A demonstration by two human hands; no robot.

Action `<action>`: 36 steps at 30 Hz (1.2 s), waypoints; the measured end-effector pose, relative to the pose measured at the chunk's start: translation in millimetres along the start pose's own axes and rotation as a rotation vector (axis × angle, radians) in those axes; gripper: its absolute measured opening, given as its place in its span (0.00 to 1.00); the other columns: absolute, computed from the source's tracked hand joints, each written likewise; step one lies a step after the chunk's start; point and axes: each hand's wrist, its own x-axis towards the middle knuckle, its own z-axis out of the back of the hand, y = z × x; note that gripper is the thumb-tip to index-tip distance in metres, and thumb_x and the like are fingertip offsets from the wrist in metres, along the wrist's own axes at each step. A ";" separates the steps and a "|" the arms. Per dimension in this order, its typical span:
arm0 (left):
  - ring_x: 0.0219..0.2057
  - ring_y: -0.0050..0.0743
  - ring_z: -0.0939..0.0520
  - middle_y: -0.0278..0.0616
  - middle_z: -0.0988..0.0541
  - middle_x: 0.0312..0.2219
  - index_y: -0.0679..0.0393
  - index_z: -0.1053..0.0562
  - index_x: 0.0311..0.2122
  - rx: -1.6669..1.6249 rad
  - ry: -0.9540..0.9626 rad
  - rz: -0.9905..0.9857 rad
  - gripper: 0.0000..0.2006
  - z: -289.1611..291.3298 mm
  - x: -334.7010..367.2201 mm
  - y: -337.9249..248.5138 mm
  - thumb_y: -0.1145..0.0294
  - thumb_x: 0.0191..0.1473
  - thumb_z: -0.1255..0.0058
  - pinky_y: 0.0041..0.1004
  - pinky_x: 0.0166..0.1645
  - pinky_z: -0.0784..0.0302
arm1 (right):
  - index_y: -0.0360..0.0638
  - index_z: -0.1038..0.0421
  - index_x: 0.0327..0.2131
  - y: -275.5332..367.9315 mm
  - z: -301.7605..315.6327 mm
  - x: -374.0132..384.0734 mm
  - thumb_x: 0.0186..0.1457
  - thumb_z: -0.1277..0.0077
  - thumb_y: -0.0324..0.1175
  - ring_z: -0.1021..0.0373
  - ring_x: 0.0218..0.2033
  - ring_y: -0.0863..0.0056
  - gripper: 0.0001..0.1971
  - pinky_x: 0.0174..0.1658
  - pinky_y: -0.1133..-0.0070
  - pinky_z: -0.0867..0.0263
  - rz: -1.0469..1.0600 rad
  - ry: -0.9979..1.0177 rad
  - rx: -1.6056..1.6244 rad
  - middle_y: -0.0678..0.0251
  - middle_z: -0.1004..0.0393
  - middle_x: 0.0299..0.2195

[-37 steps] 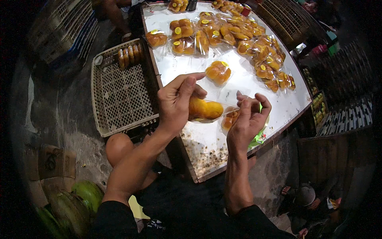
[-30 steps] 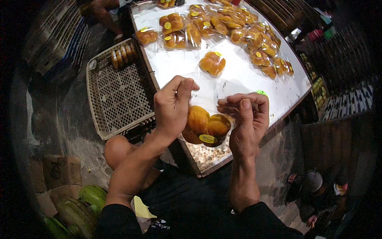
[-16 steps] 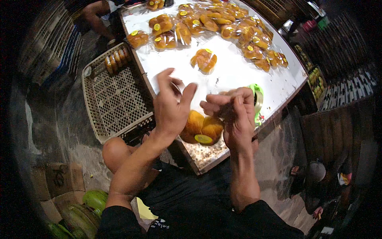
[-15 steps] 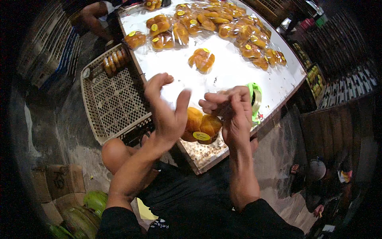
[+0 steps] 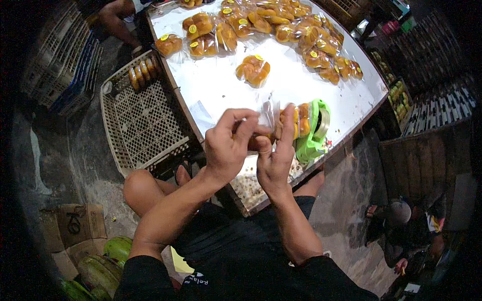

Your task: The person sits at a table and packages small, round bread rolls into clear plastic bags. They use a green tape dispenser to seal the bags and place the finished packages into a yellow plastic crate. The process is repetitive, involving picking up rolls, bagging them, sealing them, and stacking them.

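Note:
My left hand [image 5: 228, 144] has its fingers curled in a pinch at clear plastic over the near part of the table. Close against it, my right hand [image 5: 276, 160] is partly closed with the index finger stretched up. A bagged bread bun [image 5: 302, 120], golden brown, shows just beyond that finger, its clear film reaching back between the hands. My fingers hide part of the bag, and the exact grip is hard to see. Right beside it stands a green tape dispenser [image 5: 307, 148]. Another bagged bun [image 5: 253, 70] with a yellow sticker lies alone farther off.
Several bagged buns [image 5: 271, 20] crowd the far side of the white table [image 5: 206, 83]. A plastic crate [image 5: 145, 125] holding a few packs stands at the left. Stacked crates [image 5: 65, 65], green fruit [image 5: 100, 271] and a crouching person [image 5: 406, 226] are around the table.
Both hands were apart and open above a stickered bagged bun; they have come together, fingers closing on clear plastic. The bun no longer shows at the near edge; one shows beside the dispenser.

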 end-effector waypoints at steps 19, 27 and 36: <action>0.27 0.23 0.20 0.42 0.22 0.23 0.64 0.30 0.36 0.054 -0.060 -0.206 0.10 10.6 6.4 28.4 0.67 0.60 0.52 0.24 0.33 0.26 | 0.37 0.36 0.39 -17.3 7.5 27.1 0.58 0.50 0.31 0.34 0.30 0.80 0.09 0.36 0.81 0.34 -0.292 0.095 0.234 0.68 0.31 0.30; 0.30 0.28 0.17 0.42 0.20 0.25 0.67 0.29 0.35 -0.278 -0.176 -0.136 0.13 28.9 22.1 7.6 0.65 0.62 0.57 0.23 0.33 0.22 | 0.37 0.36 0.44 4.4 -1.1 25.1 0.53 0.48 0.25 0.33 0.49 0.61 0.15 0.54 0.67 0.38 0.492 -0.014 -0.306 0.50 0.32 0.48; 0.31 0.32 0.21 0.44 0.24 0.28 0.62 0.27 0.33 0.372 -0.253 -0.862 0.07 51.4 24.2 -3.6 0.68 0.55 0.46 0.27 0.39 0.26 | 0.36 0.30 0.46 7.6 -11.2 30.6 0.58 0.51 0.28 0.28 0.36 0.72 0.13 0.41 0.79 0.34 -0.045 0.429 0.130 0.59 0.24 0.36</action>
